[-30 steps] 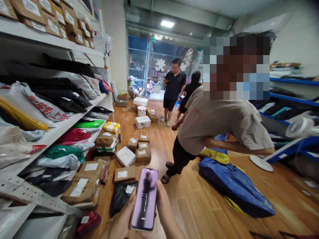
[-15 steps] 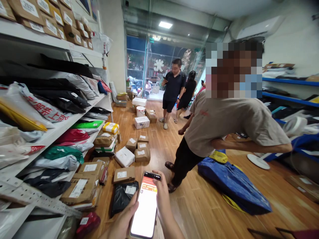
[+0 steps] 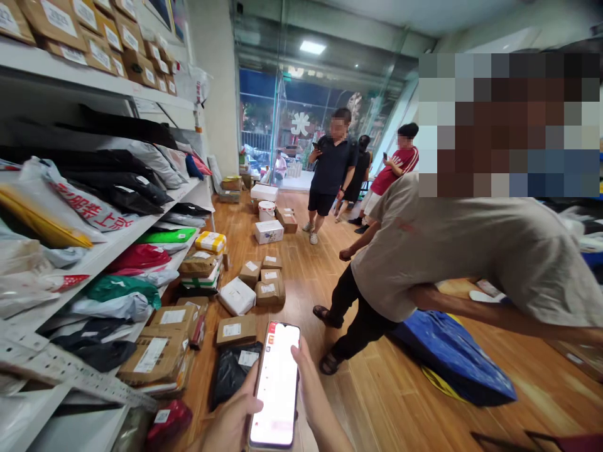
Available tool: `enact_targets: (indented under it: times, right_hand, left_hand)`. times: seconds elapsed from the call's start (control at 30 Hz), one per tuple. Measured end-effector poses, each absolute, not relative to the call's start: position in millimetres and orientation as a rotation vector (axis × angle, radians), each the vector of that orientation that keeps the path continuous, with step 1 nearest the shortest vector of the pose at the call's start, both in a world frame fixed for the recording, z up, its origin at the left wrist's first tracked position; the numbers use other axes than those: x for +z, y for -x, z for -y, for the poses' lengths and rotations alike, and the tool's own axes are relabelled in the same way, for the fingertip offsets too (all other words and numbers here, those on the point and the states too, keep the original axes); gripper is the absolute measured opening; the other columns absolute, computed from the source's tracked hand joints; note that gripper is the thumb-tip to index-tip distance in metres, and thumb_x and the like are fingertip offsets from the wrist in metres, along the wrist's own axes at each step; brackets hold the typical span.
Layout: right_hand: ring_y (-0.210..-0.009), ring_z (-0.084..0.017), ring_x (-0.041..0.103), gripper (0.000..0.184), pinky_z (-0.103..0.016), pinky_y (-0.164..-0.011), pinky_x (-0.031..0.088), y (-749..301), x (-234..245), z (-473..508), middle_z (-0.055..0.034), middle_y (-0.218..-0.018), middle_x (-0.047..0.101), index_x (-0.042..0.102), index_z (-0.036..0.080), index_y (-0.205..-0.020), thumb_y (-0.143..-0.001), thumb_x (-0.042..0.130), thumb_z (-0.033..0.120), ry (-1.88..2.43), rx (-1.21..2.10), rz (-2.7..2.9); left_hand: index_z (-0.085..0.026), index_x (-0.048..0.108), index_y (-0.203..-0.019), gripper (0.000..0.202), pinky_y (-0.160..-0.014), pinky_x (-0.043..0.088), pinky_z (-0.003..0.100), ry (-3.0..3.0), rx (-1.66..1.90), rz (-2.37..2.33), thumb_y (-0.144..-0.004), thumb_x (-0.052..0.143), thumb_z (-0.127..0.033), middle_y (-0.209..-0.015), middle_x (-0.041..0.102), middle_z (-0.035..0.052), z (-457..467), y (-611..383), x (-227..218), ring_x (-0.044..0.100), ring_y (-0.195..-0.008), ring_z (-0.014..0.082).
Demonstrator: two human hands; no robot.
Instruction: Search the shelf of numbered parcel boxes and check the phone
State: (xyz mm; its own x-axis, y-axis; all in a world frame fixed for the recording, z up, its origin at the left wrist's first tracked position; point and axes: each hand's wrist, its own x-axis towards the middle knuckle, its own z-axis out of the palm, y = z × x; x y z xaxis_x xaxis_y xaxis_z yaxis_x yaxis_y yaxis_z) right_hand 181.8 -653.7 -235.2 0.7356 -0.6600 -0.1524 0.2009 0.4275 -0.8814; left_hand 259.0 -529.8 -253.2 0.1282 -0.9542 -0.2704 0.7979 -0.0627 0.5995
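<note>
A smartphone (image 3: pixel 276 389) with a bright, mostly white screen is held upright at the bottom centre. My left hand (image 3: pixel 238 405) grips its left edge, the thumb lying against the screen's side. Along the right edge my right hand (image 3: pixel 308 376) is closed on it too, with the thumb tip at the upper right of the screen. The fingers behind the phone are hidden. Just beyond, on the wooden floor, lie a black plastic parcel (image 3: pixel 233 373) and a cardboard box (image 3: pixel 236 329) with a white label.
Shelves (image 3: pixel 117 235) full of bagged parcels line the left. More boxes (image 3: pixel 269 292) sit on the floor. A person in a beige shirt (image 3: pixel 452 251) leans close on the right, by a blue bag (image 3: pixel 456 351). Other people (image 3: pixel 330 169) stand near the glass front.
My right thumb has moved down slightly, and the screen shows a different, whiter page. The person in beige has leaned further right, uncovering someone in a red shirt.
</note>
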Motion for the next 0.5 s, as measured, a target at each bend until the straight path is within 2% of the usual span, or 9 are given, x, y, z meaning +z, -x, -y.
enact_targets:
  times: [0.1,0.2,0.33,0.5]
  right_hand:
    - [-0.101,-0.026,0.060,0.050,-0.038,-0.088,0.044,-172.5,-238.2,642.7,-0.0068,-0.108,0.069,0.053,0.020,-0.113,-0.073,0.063,0.048,0.954,-0.462,-0.464]
    - [-0.106,-0.027,0.059,0.055,-0.038,-0.090,0.044,-167.4,-242.0,633.9,-0.0065,-0.113,0.067,0.051,0.022,-0.117,-0.070,0.066,0.046,0.882,-0.479,-0.441]
    - [-0.107,-0.028,0.058,0.060,-0.039,-0.089,0.045,-165.5,-242.6,631.0,-0.0072,-0.118,0.064,0.045,0.023,-0.122,-0.070,0.067,0.044,0.844,-0.499,-0.419]
    - [-0.104,-0.028,0.061,0.060,-0.038,-0.086,0.046,-163.9,-241.4,631.5,-0.0074,-0.116,0.066,0.043,0.021,-0.123,-0.071,0.064,0.041,0.842,-0.476,-0.428]
  left_hand:
    - [-0.030,-0.010,-0.142,0.102,-0.063,0.054,0.038,-0.800,-1.449,0.270,-0.061,0.046,-0.006,-0.123,0.057,0.0105,529.4,-262.6,-245.5,0.061,-0.093,0.0284]
    - [-0.032,-0.008,-0.142,0.109,-0.062,0.055,0.037,-0.827,-1.428,0.300,-0.053,0.047,-0.001,-0.131,0.051,0.0093,531.8,-265.3,-241.2,0.058,-0.102,0.0308]
    - [-0.034,-0.004,-0.143,0.107,-0.063,0.057,0.037,-0.881,-1.390,0.372,-0.056,0.048,0.000,-0.135,0.047,0.0088,534.2,-266.4,-236.9,0.056,-0.105,0.0319]
    - [-0.029,-0.008,-0.143,0.099,-0.063,0.057,0.036,-0.871,-1.427,0.344,-0.063,0.045,-0.004,-0.125,0.056,0.0107,532.5,-265.6,-227.8,0.060,-0.098,0.0275]
